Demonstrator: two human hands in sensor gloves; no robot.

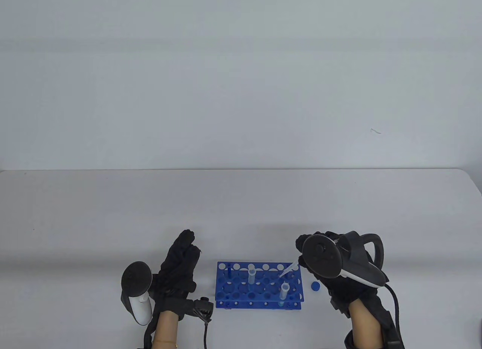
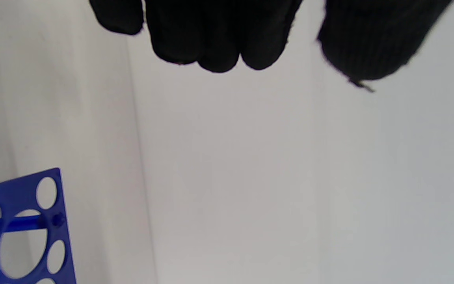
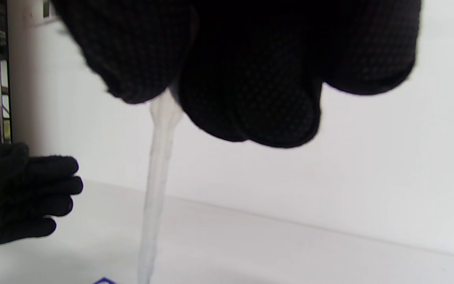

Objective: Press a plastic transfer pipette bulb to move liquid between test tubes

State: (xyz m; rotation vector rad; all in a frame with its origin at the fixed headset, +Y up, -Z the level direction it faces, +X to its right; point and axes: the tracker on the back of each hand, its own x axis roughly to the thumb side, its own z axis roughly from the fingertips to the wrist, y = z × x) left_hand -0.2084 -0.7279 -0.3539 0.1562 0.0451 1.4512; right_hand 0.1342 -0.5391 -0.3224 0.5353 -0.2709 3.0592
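At lower right of the table view the right hand (image 1: 331,262) pinches the pipette (image 1: 289,270), tip slanting toward the rack (image 1: 222,285) and its two tubes (image 1: 251,275), presumably to reach one; the left hand (image 1: 177,273), fingers straight, holds nothing, resting left of the rack on the surface (image 1: 113,213).

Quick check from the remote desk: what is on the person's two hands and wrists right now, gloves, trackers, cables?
Both hands wear black knit gloves: left hand, right hand. The left tracker has a dark round head and white handle; the right tracker is dark grey with a ring and white edge. A black cable runs along the right wrist, another by the left.
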